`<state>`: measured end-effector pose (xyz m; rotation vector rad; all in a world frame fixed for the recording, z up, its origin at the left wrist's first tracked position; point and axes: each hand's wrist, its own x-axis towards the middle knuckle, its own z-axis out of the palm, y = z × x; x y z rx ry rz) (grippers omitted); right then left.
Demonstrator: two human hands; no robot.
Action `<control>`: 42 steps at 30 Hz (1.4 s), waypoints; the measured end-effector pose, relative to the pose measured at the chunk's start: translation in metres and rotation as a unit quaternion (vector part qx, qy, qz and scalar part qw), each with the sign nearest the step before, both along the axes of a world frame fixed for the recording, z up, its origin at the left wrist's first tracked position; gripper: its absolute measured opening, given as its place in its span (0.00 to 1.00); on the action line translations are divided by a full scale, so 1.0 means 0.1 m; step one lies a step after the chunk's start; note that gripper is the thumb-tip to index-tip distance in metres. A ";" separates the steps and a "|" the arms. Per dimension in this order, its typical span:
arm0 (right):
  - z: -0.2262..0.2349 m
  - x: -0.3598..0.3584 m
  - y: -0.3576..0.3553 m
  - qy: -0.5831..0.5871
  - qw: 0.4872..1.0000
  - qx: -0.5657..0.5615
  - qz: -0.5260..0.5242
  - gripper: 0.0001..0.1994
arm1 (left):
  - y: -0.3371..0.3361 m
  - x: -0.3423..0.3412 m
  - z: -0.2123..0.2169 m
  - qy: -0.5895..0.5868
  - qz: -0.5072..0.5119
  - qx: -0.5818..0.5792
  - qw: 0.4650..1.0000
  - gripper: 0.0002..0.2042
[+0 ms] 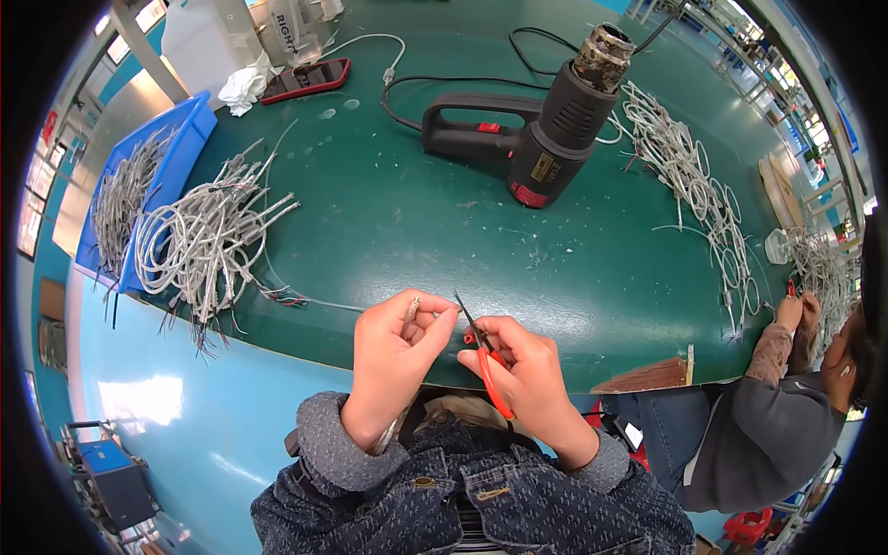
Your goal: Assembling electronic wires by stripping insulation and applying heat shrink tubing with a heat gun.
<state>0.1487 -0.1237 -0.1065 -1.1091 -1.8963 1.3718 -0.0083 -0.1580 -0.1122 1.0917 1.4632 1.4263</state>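
Close to the table's front edge, my left hand (388, 347) is closed in a pinch on a thin grey cable (338, 305), which trails off to the left; a pale stretch of it shows between the fingers. My right hand (532, 375) grips red-handled scissors (491, 381) with slim dark blades. Their tips point up and away, right beside my left fingertips. Whether the blades touch the cable end is too small to tell. Left of my hands lies a tangled pile of grey cables (208, 236) with bare coloured wire ends.
A blue bin (190, 139) of cables stands at the far left. On the green table (370, 222) lie a black heat gun (560, 120), a red-cased phone (305, 80), crumpled tissue (248, 85) and more cables (689, 176). A co-worker (772, 416) sits at the right, handling cables.
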 end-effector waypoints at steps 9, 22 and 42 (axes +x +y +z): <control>-0.10 0.02 0.10 -0.116 0.974 0.195 -0.008 0.14 | 0.07 -0.05 -0.06 0.096 -0.029 -0.034 0.994 0.04; 0.04 0.47 0.64 -0.335 0.847 0.404 -0.083 0.13 | 0.03 -0.20 -0.10 0.060 -0.047 -0.049 0.996 0.07; -0.22 0.04 0.22 -0.040 0.989 0.144 -0.006 0.04 | -0.33 -0.31 0.32 -0.112 -0.148 -0.066 0.980 0.16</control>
